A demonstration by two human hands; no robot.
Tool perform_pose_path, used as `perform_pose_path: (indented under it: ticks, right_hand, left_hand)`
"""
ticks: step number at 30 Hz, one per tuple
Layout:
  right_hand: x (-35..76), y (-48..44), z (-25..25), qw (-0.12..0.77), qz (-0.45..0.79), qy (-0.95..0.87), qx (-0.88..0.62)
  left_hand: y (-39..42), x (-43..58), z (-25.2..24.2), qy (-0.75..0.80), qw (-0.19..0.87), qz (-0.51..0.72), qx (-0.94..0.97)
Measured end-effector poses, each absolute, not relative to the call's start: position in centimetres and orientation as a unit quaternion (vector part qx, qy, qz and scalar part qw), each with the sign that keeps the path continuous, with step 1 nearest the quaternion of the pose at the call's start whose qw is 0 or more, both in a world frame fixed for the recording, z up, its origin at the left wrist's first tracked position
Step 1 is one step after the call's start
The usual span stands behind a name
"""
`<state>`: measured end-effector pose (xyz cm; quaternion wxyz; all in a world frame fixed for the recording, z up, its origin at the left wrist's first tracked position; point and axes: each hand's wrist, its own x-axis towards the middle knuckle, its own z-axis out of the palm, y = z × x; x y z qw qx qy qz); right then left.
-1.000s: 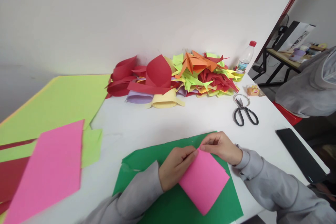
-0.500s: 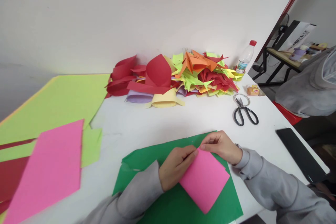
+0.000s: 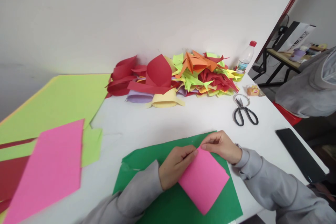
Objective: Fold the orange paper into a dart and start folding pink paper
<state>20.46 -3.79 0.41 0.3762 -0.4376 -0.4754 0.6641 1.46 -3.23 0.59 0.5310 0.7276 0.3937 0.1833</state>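
A small pink paper square (image 3: 204, 180) lies tilted on a dark green sheet (image 3: 168, 204) near the table's front edge. My left hand (image 3: 175, 166) pinches its top corner from the left, fingers closed on the paper. My right hand (image 3: 222, 146) pinches the same corner from the right. Both wrists are in grey sleeves.
A pile of folded coloured paper shapes (image 3: 181, 75) lies at the back against the wall. Black scissors (image 3: 243, 110), a plastic bottle (image 3: 245, 57) and a black phone (image 3: 300, 154) are on the right. Larger pink (image 3: 49, 168) and lime-green sheets (image 3: 55, 103) lie left. A person in grey (image 3: 309, 87) sits far right.
Almost nothing has moved. Both hands stay pinched on the pink square's top corner, with only a slight shift of the paper.
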Motion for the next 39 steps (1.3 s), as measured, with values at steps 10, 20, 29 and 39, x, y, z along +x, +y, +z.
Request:
perform_pose_path:
  ticks: [10,20,29,39]
  right_hand:
    - [20.47,-3.69,0.04,0.38,0.676,-0.467,-0.424]
    - [20.41,-3.7,0.37,0.374,0.676,-0.456,-0.441]
    - [20.36,-3.69,0.67,0.369,0.67,-0.466,-0.444]
    - [20.16,-3.87,0.23,0.407,0.62,-0.504,-0.443]
  left_hand:
    - [-3.15,1.55,0.55,0.403,0.538,0.186,0.717]
    - [-3.18,1.57,0.48,0.4,0.528,0.184,0.726]
    - [-3.14,1.53,0.43,0.387,0.526,0.188,0.734]
    - [-2.92,1.44,0.67,0.392,0.531,0.218,0.719]
